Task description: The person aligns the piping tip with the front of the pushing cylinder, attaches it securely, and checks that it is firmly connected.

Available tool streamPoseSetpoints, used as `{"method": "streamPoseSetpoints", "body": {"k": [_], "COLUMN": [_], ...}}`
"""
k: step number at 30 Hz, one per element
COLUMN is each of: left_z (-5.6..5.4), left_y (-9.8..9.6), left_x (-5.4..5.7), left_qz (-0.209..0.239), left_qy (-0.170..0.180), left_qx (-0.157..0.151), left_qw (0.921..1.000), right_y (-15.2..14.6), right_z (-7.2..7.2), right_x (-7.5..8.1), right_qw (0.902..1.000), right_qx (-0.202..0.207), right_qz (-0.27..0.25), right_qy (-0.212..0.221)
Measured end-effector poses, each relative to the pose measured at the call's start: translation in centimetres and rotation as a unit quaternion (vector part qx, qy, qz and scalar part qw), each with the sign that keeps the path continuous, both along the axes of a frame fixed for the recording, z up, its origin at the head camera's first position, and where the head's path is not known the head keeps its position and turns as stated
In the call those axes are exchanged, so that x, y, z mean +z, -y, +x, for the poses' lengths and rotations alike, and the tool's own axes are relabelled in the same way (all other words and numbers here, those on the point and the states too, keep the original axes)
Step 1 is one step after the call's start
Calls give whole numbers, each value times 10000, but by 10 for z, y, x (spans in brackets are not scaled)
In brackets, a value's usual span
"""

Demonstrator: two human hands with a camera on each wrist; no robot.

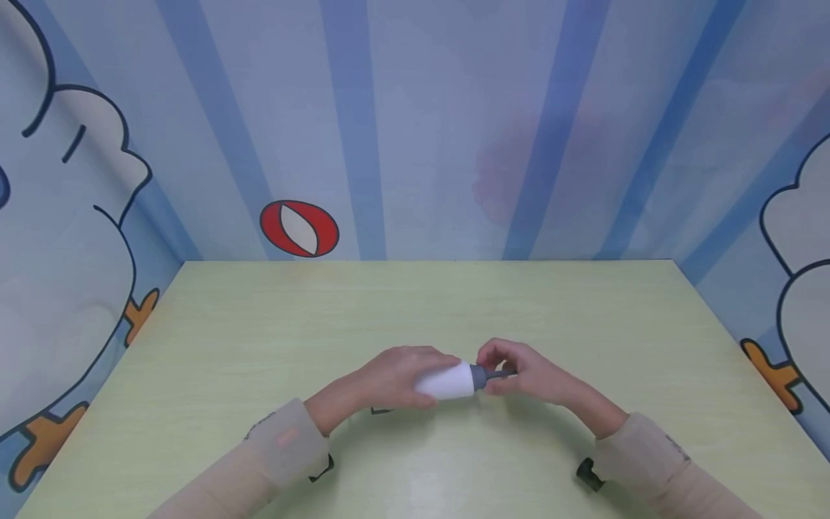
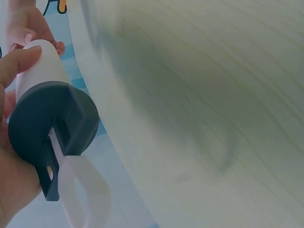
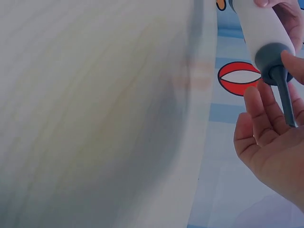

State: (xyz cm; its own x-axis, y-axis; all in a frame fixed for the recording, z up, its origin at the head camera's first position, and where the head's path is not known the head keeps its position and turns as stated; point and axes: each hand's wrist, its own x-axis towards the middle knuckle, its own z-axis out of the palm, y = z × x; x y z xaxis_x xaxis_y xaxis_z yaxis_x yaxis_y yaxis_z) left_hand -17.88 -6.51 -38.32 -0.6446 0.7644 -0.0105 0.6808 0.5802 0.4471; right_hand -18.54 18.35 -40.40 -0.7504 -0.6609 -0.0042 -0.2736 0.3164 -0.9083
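A white bottle (image 1: 447, 382) with a grey collar (image 1: 478, 376) and a thin grey nozzle (image 3: 285, 102) is held sideways above the table. My left hand (image 1: 405, 375) grips its body, the thumb lying along the white side. The bottle's other end carries a dark round base (image 2: 47, 114) with a raised fin and a slot; a pale loop (image 2: 83, 190) sticks out of it. My right hand (image 1: 528, 371) is at the nozzle end, thumb on the collar and bent fingers round it. The nozzle points toward the right palm.
The pale yellow-green table (image 1: 441, 310) lies under both hands. A striped blue backdrop (image 1: 441, 130) with cartoon prints stands behind and at both sides. Dark wrist mounts (image 1: 588, 476) show below the sleeves.
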Motion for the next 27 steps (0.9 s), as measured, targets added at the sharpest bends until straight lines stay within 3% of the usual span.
{"method": "streamPoseSetpoints", "body": {"k": [9, 20, 27], "left_z": [0, -1, -1], "left_y": [-1, 2, 1], "left_x": [1, 1, -1], "left_qz": [-117, -71, -71], "left_qy": [-86, 51, 135], "left_qx": [-31, -13, -61], "left_qw": [9999, 10000, 9999], "right_y": [0, 3, 6], "right_z": [1, 2, 2], "right_x": [0, 0, -1], "right_qw": [9985, 9992, 9996], "right_qx": [-122, -42, -120], "right_qz": [-119, 229, 221], "right_qy": [524, -315, -132]}}
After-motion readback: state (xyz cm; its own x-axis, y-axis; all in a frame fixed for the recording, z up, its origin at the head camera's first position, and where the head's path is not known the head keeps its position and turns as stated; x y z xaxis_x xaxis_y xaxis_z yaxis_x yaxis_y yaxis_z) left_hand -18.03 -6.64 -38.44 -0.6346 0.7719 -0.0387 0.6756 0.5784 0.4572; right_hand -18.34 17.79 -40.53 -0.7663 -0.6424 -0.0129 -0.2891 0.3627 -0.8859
